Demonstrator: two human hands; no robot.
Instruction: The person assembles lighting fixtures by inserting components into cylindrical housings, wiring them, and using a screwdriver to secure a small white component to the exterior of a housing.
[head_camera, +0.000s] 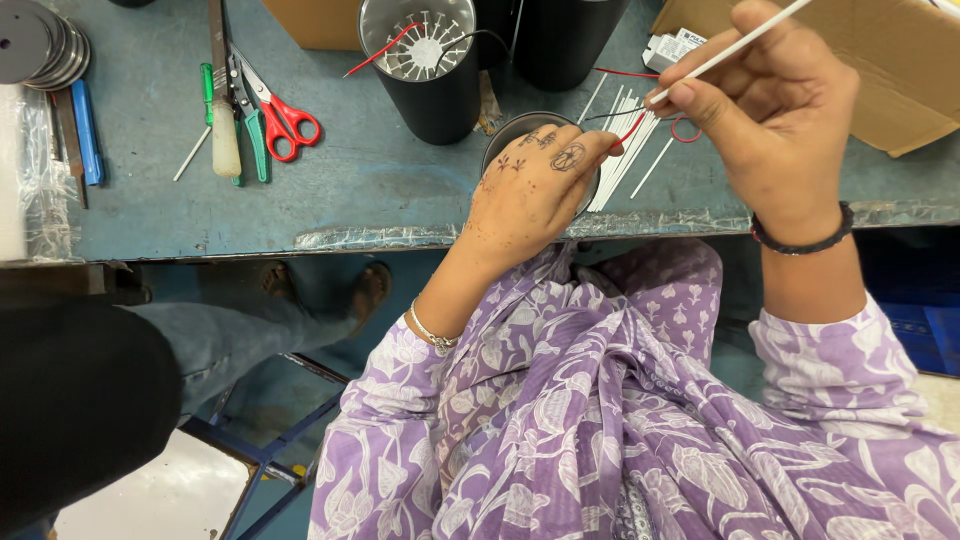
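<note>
In the head view, a round black housing (520, 130) is steadied at the near edge of the blue worktop (380, 190) by the left hand (530, 190), whose fingers (585, 150) are curled down over its rim, so most of it is hidden. A thin white sleeve (735, 45) is pinched between thumb and forefinger of the right hand (770, 110), raised above the housing, the other fingers folded in. Red and black wires (625, 128) run between the hands. More white sleeves (625, 150) lie just beside (within easy reach); red-handled scissors (285, 120) lie well apart.

Left hand (530, 190) rests palm-down; right hand (775, 110) raised, fingers (700, 95) pinched.
</note>
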